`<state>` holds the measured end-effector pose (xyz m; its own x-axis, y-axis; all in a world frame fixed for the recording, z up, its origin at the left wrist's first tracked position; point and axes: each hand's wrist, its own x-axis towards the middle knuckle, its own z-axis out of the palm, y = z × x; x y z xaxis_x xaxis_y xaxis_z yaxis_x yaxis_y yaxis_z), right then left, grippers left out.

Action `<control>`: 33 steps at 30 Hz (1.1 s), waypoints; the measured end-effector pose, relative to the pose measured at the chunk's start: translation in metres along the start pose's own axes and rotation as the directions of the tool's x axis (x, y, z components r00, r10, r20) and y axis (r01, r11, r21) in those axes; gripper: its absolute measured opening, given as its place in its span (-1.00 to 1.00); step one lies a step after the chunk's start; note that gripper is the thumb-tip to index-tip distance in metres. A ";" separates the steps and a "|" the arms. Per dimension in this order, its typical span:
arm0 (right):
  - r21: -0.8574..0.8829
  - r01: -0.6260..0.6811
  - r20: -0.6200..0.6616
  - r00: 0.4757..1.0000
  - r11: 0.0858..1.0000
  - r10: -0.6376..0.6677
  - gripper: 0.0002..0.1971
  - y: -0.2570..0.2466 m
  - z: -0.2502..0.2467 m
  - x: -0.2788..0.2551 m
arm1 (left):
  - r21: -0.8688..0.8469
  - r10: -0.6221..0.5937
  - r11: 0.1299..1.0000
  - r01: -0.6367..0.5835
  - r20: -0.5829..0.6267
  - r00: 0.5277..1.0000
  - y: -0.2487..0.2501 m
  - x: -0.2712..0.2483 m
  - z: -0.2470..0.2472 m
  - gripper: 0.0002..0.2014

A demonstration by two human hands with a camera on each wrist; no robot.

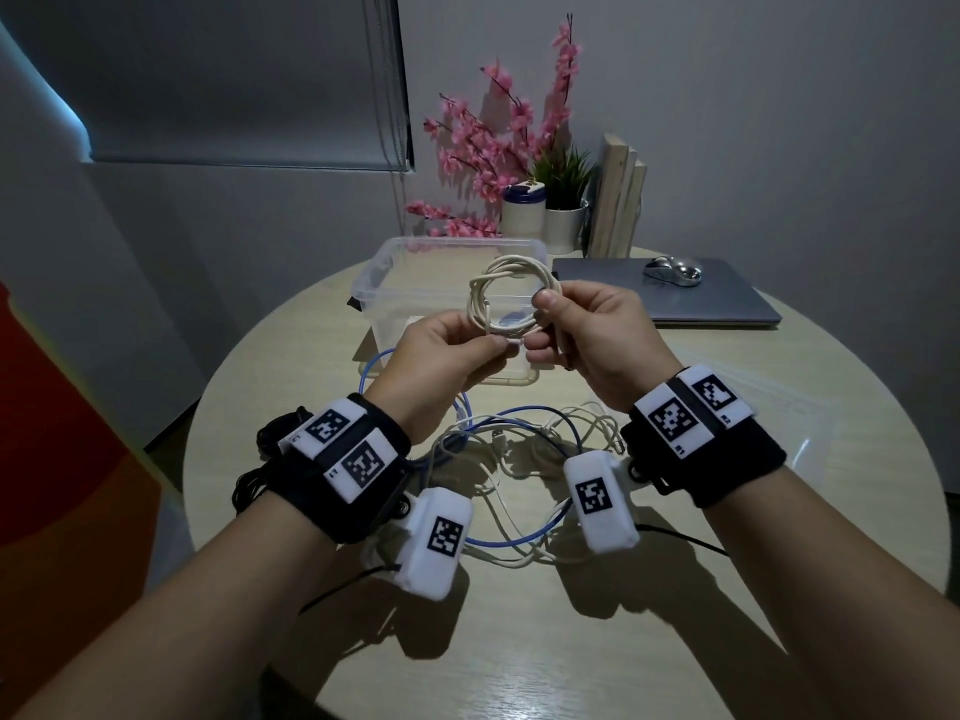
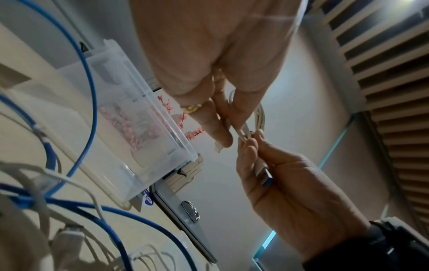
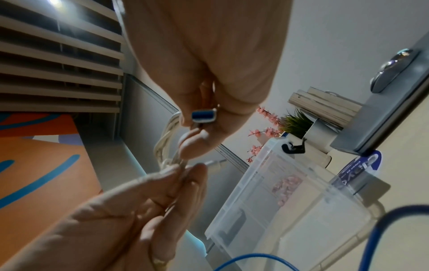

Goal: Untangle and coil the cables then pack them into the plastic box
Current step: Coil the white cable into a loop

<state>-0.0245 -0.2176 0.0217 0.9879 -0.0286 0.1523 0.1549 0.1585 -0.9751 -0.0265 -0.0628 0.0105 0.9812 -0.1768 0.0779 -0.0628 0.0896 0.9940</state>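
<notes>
While the white cable [image 1: 511, 298] hangs as a finished-looking coil above the plastic box [image 1: 374, 283], I hold it with both hands so the loops cannot spring apart. My left hand [image 1: 441, 361] pinches the lower run of the coil near the small end plug, fingers curled tight on it; my right hand [image 1: 592, 335] curls around the coil's right side, and the wrist views show the blue-tongued USB plug [image 3: 203, 115] tucked under its fingers. That two-point grip makes sense to me: one hand keeps the loops stacked, the other controls the loose ends, probably to tuck them through.

Below, the box sits open on the bench [image 1: 727, 589], directly under the coil, so a short drop would pack it. Its walls are clear; I think something small and blue lies inside, though reflections of the pink flowers [image 1: 493, 137] blur the view, so I cannot be sure.

Nearer to me, the blue cable [image 1: 519, 540] and other white cables [image 1: 587, 423] lie tangled together on the bench, not yet coiled. A closed laptop [image 1: 675, 298] with a mouse [image 1: 672, 270] on it sits right of the box.
</notes>
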 end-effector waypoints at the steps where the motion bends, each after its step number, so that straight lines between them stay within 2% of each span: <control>1: -0.015 0.003 0.003 1.000 1.000 -0.003 -0.90 0.000 0.000 0.000 | -0.048 -0.009 0.999 0.010 0.015 1.000 0.000 -0.001 0.001 -0.93; 6: -0.074 -0.006 0.047 0.999 0.997 0.010 -0.88 -0.001 0.000 0.000 | -0.234 -0.062 0.971 0.053 -0.035 0.997 0.002 -0.004 0.005 -0.96; 9: -0.085 -0.015 0.063 0.998 0.996 0.020 -0.89 0.000 0.001 -0.002 | -0.268 -0.100 0.960 0.076 -0.076 0.992 0.000 -0.002 0.007 -0.95; 12: -0.115 -0.014 0.077 0.997 0.993 0.023 -0.89 0.001 0.002 -0.002 | -0.310 -0.126 0.947 0.088 -0.104 0.987 -0.001 0.001 0.007 -0.84; 18: -0.181 -0.017 0.092 0.995 0.983 0.034 -0.87 0.003 0.002 -0.002 | -0.348 -0.089 0.937 0.025 -0.169 0.982 0.002 0.002 0.006 -0.81; 23: -0.170 0.022 0.158 0.987 0.985 0.006 -0.84 0.002 0.009 -0.006 | -0.207 -0.021 0.977 -0.044 -0.302 0.953 0.003 0.008 0.003 -0.82; 28: -0.224 0.099 0.263 0.964 0.970 -0.037 -0.84 -0.002 0.014 -0.011 | -0.003 0.032 0.999 -0.035 -0.357 0.934 -0.001 0.015 -0.005 -0.85; 33: -0.242 0.127 0.289 0.956 0.962 -0.053 -0.80 0.001 0.014 -0.011 | 0.154 0.143 0.984 -0.088 -0.393 0.908 -0.003 0.019 -0.008 -0.85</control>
<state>-0.0350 -0.2029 0.0210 0.9372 0.2495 0.2438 0.2731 -0.0901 -0.9577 -0.0060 -0.0583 0.0079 0.9540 0.2377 0.1827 -0.1766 -0.0470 0.9832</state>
